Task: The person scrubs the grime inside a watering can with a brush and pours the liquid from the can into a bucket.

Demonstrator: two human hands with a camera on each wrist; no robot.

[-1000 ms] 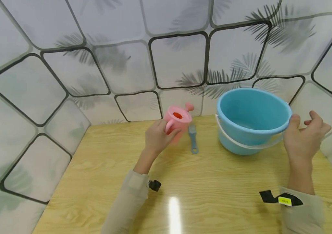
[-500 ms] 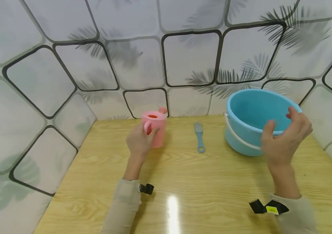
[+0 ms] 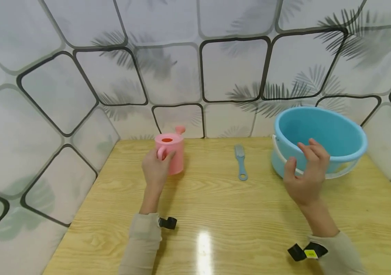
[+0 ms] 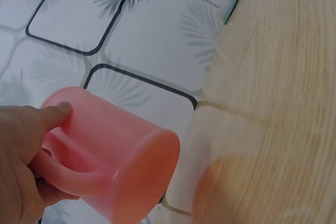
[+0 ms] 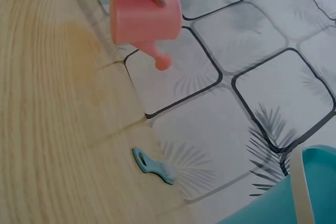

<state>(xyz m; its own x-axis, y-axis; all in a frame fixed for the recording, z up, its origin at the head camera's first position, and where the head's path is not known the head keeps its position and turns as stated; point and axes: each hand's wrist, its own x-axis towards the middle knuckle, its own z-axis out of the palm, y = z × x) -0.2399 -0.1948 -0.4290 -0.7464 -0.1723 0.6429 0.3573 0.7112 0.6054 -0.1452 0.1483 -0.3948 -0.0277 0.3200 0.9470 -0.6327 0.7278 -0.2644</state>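
My left hand [image 3: 155,168] grips a pink toy watering can [image 3: 175,156] by its handle, with the thumb against the can's side. In the left wrist view the watering can [image 4: 113,140] shows its round base and seems to be just above the table. Its spout with a round rose [image 5: 163,62] shows in the right wrist view. My right hand [image 3: 307,177] is in front of the blue bucket [image 3: 322,131], fingers loosely bent and holding nothing; whether it touches the bucket cannot be told. The bucket's white handle [image 3: 341,172] hangs down its near side.
A small blue tool [image 3: 240,162] with a pale ribbed head and a hole in its handle lies between watering can and bucket. The wooden table [image 3: 216,214] meets a wall [image 3: 229,118] patterned with leaves and dark outlines at the back.
My left hand has carried the watering can leftward, away from the small blue tool. My right hand has left the bucket's right rim and moved left across its front.
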